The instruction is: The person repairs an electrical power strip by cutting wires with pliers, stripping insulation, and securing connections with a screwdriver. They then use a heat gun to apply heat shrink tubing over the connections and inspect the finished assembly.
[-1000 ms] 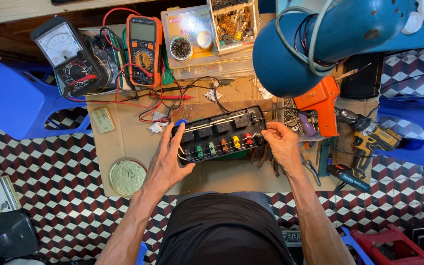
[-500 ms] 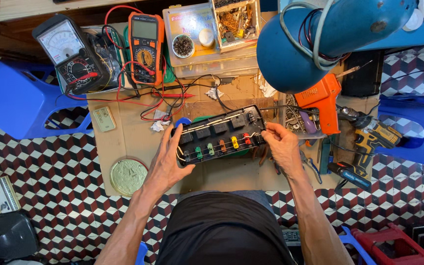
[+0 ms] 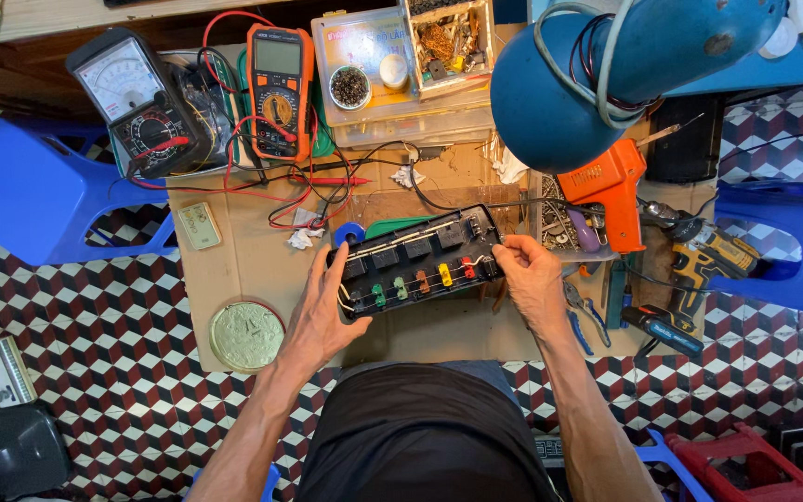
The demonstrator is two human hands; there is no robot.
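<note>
Your left hand (image 3: 320,311) and right hand (image 3: 530,277) curl their fingers around the ends of the long black plastic switch box (image 3: 417,260), held over brown cardboard (image 3: 262,270) on the red-and-white checkered tile floor (image 3: 95,372), between blue plastic stools (image 3: 25,191).

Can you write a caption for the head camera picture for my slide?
Both hands, left and right, hold an opened black power strip.

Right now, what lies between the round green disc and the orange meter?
In the head view, between the green disc and the orange meter lie bare cardboard, red and black wires, and a crumpled paper scrap.
</note>
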